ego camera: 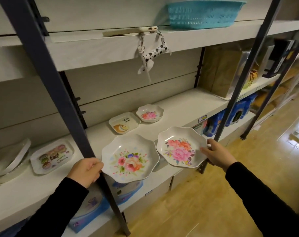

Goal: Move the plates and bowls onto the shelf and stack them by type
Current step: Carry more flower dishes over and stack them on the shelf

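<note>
Left hand (86, 171), lower left of centre: fingers curled round the near-left rim of a floral plate (130, 159), thumb on top, fingertips hidden beneath. Right hand (215, 155), right of centre: thumb over the right rim of a second floral plate (182, 147), the other fingers hidden under it. Both sleeves black, running off the bottom edge.

Both plates white, glossy, scalloped edge, printed pink and orange flowers. Each tilted toward the camera over the front edge of the white shelf (179, 106); cannot tell whether either touches the board. A dark steel post (59, 93) crosses diagonally just behind the left hand.

On the shelf, centre frame: a small square dish (124, 123) with rounded corners and an orange-brown print, and just right of it a small scalloped bowl (150, 113) with pink flowers. They sit close together, apart from the held plates.

Left of the post: a rectangular tray (52, 156) with cartoon figures, print blurred. Far left, a white round piece (10, 159), cut off by the frame edge, shape unclear.

Upper shelf: turquoise slotted plastic basket (205, 13), top cropped. A phone (130, 31) overhangs the board, spotted charms dangling.

Lower shelf: blue packaging, labels unreadable.
</note>
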### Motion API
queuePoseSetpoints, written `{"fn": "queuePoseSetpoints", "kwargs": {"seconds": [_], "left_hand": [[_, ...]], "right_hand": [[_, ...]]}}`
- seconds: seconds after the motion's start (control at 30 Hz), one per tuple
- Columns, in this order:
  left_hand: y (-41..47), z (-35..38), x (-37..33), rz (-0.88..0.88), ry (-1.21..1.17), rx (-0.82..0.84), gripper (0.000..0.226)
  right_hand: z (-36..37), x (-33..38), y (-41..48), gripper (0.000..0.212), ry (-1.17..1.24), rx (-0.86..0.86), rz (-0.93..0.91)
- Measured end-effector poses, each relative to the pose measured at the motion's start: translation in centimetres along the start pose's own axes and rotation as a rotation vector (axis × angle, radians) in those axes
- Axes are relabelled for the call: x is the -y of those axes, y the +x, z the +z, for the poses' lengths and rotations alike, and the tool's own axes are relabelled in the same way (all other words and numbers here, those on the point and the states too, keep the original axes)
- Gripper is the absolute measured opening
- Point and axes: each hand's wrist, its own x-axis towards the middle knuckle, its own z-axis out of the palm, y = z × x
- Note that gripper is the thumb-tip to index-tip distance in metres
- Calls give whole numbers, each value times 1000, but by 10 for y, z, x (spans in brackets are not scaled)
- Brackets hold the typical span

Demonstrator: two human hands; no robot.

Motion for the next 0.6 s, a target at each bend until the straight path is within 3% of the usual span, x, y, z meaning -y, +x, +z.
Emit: {"fn": "queuePoseSetpoints", "kwargs": {"seconds": [0.6], "left_hand": [[114, 57, -61, -142, -17, -234, 40]], "right_hand": [[-22, 45, 241, 14, -15, 181, -185]]}}
